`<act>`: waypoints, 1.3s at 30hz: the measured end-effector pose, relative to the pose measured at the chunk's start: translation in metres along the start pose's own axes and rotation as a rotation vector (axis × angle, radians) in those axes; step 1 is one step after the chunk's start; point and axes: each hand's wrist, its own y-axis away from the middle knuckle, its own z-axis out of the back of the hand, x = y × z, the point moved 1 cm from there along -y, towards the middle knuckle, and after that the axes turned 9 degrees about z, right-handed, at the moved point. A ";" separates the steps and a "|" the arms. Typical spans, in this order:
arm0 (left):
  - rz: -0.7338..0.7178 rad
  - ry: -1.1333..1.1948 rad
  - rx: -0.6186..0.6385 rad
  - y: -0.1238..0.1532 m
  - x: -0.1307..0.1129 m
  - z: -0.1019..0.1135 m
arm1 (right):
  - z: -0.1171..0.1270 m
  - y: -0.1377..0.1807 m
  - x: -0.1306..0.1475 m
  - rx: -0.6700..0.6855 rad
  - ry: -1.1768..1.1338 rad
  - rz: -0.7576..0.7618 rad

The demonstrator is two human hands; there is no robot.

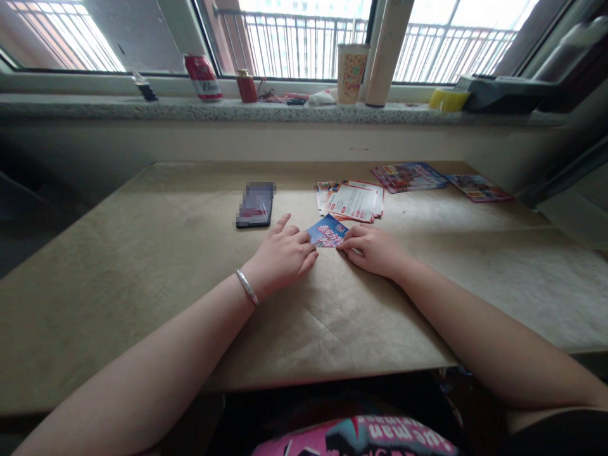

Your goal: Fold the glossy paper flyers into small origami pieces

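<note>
A small blue printed paper (327, 229) with pinkish-white lettering lies on the table, its top coming to a point. My left hand (285, 254), with a silver bangle at the wrist, has its fingers closed at the paper's left side; one finger sticks up away from it. At the lower right corner, my right hand (373, 250) pinches the paper between thumb and fingers. Just beyond the paper's tip is a loose pile of white cards with red edges (356, 200).
A phone (255, 206) lies left of the cards. Two stacks of colourful cards (411, 177) (479, 187) lie at the back right. On the windowsill (285, 113) stand a red-and-white can (203, 77), a red container (246, 86), a patterned cup (351, 75) and yellow tape (448, 99).
</note>
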 end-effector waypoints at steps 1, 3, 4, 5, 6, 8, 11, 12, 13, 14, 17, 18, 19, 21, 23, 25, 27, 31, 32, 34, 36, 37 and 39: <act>0.005 0.004 0.001 0.000 0.000 0.000 | 0.000 0.000 0.000 -0.002 -0.004 0.001; 0.016 0.008 0.008 0.001 0.000 0.001 | 0.000 0.000 0.000 -0.002 -0.011 0.000; 0.023 0.009 0.015 0.001 0.000 0.001 | 0.001 0.000 -0.001 -0.001 -0.012 -0.002; 0.028 0.009 0.023 0.001 0.000 0.001 | 0.001 0.000 -0.001 0.001 -0.012 -0.005; 0.035 0.006 0.032 0.001 0.000 0.001 | 0.001 0.000 -0.001 0.002 -0.010 -0.008; 0.060 -0.006 0.060 0.000 0.000 0.003 | 0.001 0.000 -0.001 0.004 -0.004 -0.008; 0.118 -0.032 0.136 0.000 0.002 0.009 | 0.001 0.000 0.000 0.003 -0.005 -0.011; 0.128 -0.038 0.168 0.001 0.004 0.011 | 0.001 0.000 0.000 0.004 -0.006 -0.013; 0.134 -0.046 0.190 0.001 0.006 0.013 | 0.002 0.000 0.000 0.006 -0.007 -0.014; 0.144 -0.057 0.206 0.001 0.009 0.015 | 0.002 0.000 -0.001 0.009 -0.006 -0.015; 0.153 -0.046 0.255 0.003 0.020 0.018 | 0.001 0.001 -0.002 0.015 -0.004 -0.012; 0.147 -0.019 0.278 0.004 0.024 0.019 | 0.001 0.001 -0.002 0.016 -0.006 -0.013; 0.133 0.001 0.307 0.004 0.028 0.019 | 0.001 0.001 -0.003 0.018 -0.009 -0.013; 0.135 -0.011 0.319 0.005 0.035 0.020 | 0.001 0.001 -0.003 0.024 -0.014 -0.014; 0.150 -0.035 0.312 0.006 0.041 0.021 | 0.001 0.001 -0.003 0.032 -0.018 -0.022; 0.159 -0.035 0.335 0.007 0.048 0.021 | 0.003 0.001 -0.003 0.035 -0.019 -0.034; 0.159 -0.012 0.364 0.007 0.054 0.021 | 0.004 0.002 -0.002 0.032 -0.018 -0.041; 0.202 0.027 0.388 0.008 0.060 0.019 | 0.004 0.002 -0.001 0.017 -0.010 -0.034; 0.238 0.019 0.373 0.008 0.059 0.018 | 0.004 0.002 -0.001 0.012 -0.009 -0.028; 0.302 -0.007 0.297 0.008 0.056 0.013 | 0.003 0.002 -0.001 -0.001 -0.009 -0.007; 0.274 0.021 0.174 0.006 0.050 0.005 | 0.001 0.002 -0.002 -0.015 -0.010 0.010; 0.215 0.056 0.116 0.005 0.045 0.000 | 0.000 0.001 -0.003 -0.019 -0.013 0.015; 0.091 0.098 0.060 0.003 0.037 -0.010 | -0.002 0.001 -0.004 -0.025 -0.021 0.022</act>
